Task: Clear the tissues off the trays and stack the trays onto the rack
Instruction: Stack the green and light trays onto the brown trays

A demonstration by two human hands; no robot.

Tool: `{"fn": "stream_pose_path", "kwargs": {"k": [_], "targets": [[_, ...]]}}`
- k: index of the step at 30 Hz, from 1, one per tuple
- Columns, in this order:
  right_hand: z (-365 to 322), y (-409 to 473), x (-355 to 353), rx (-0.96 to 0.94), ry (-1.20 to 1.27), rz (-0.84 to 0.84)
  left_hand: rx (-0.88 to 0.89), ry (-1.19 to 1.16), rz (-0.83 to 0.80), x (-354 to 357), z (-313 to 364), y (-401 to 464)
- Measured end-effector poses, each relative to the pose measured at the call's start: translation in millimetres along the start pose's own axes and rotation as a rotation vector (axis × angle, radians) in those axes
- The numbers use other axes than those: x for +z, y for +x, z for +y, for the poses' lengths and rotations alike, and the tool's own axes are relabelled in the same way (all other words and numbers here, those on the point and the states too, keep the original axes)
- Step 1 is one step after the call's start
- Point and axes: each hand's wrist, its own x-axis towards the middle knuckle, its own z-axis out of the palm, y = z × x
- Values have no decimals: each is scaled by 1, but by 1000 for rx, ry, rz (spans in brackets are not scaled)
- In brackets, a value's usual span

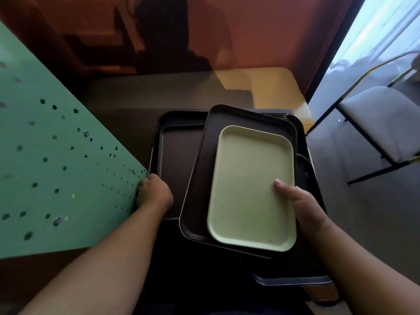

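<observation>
A pale green tray [250,187] lies inside a larger dark tray [200,178], both tilted a little over a pile of dark trays [172,155]. My right hand [302,208] grips the right edge of the pale green tray and the dark tray under it, thumb on the green rim. My left hand [153,192] is closed on the left rim of the lower dark tray. More dark tray edges [293,280] show below and at the right of the pile. No tissue is visible on any tray.
A green perforated panel [56,167] stands close on the left, touching my left hand. A chair [381,123] with a grey seat stands at the right on the grey floor. A reddish wall [204,30] and a dark surface lie behind the pile.
</observation>
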Motion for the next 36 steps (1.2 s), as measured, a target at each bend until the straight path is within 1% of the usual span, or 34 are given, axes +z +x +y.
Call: {"fn": "stream_pose_path", "kwargs": {"k": [1, 4, 6, 7, 9, 11, 13, 15, 20, 23, 25, 27, 28, 30, 33, 36], "targets": [[0, 1, 0, 3, -1, -9, -24, -87, 0, -3, 3, -1], [-2, 2, 2, -3, -15, -33, -101, -464, -4, -14, 8, 1], [-3, 2, 3, -3, -10, -48, -111, -691, -16, -30, 7, -2], [-4, 2, 5, -8, -5, -56, -91, -762, -22, -39, 5, -7], [-7, -1, 10, -21, -3, -68, 2, -818, -42, -54, 2, -24], [-10, -4, 17, -36, 3, -83, 139, -832, -52, -65, -2, -42], [-13, -8, 22, -61, 14, -95, 232, -905, -76, -71, -5, -59], [-15, -14, 23, -101, 26, -101, 227, -1014, -125, -75, -6, -71], [-14, -30, 16, -199, 18, -89, 219, -1182, -257, -80, -1, -95], [-12, -40, 7, -177, 13, -97, 276, -1215, -426, -80, 3, -116], [-12, -48, -1, -147, 12, -87, 301, -1262, -572, -80, 11, -126], [-12, -54, -14, -162, 1, -77, 357, -1268, -684, -81, 22, -132], [-13, -57, -20, -190, -16, -75, 408, -1216, -700, -82, 29, -134], [-18, -62, -32, -281, -79, -89, 498, -1107, -669, -80, 42, -134], [-27, -65, -50, -440, -245, -100, 524, -1089, -632, -61, 64, -137], [-32, -63, -70, -606, -476, -29, 629, -1104, -538, -36, 79, -147]]}}
